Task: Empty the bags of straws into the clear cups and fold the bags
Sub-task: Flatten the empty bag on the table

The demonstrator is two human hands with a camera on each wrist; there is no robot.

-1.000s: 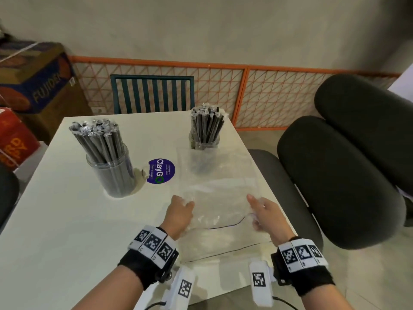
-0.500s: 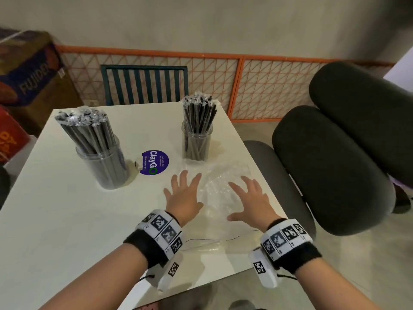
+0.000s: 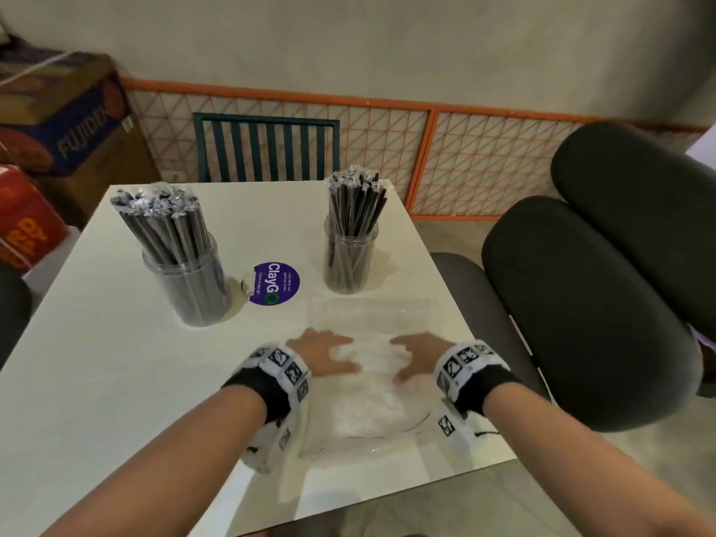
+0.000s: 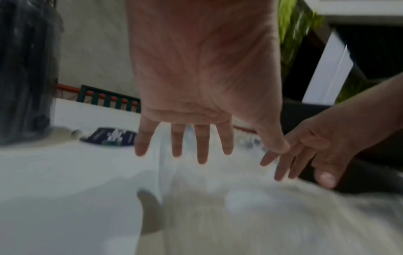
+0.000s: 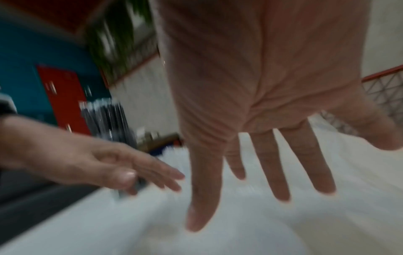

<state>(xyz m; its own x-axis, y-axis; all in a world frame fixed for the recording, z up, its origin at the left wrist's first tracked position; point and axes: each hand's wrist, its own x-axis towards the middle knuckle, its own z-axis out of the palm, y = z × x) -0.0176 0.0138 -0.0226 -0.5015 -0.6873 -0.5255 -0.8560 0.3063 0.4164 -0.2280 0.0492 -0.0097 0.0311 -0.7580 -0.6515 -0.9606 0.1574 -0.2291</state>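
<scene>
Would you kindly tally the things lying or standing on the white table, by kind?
Straw jars: 2
Bag: 1
Sticker: 1
Total: 4

"ClayGO" is printed on the round purple sticker (image 3: 276, 282) at the frame's centre. "FUJIDEN" runs along the blue cardboard box (image 3: 83, 129) at upper left.

Head above, wrists seemingly near bag (image 3: 372, 405)
</scene>
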